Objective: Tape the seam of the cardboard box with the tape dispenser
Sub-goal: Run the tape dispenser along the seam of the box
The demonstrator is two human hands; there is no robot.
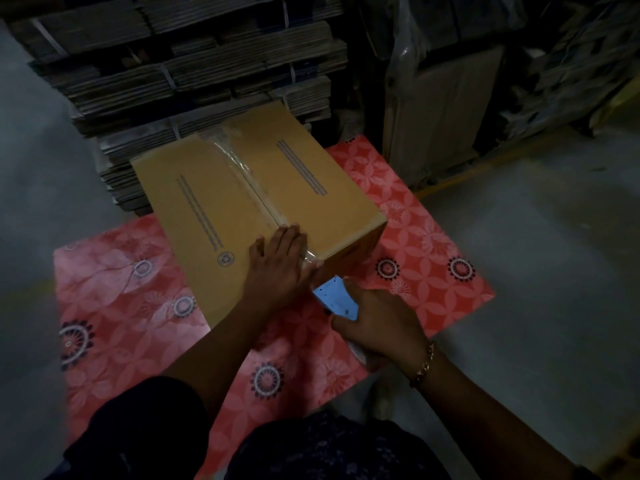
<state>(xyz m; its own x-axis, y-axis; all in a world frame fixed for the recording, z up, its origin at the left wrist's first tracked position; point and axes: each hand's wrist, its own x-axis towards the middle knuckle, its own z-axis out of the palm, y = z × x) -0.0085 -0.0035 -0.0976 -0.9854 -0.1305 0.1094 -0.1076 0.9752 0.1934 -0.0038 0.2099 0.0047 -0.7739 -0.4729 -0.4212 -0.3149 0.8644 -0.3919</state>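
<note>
A closed brown cardboard box (221, 188) sits on a red flowered mat (114, 306). Clear tape (239, 164) runs along its middle seam from the far edge to the near edge. My left hand (277, 265) lies flat, fingers together, on the box's near edge, pressing the tape end over the corner. My right hand (377, 323) is closed around a tape dispenser (336, 299) with a light blue plate, just off the box's near side. A strip of tape stretches from the dispenser to the box edge.
Bundled stacks of flattened cardboard (194, 64) stand right behind the box. Wrapped goods and an upright board (440, 109) fill the back right. Grey concrete floor (554, 271) surrounds the mat. My dark-clothed knees (311, 445) are at the bottom.
</note>
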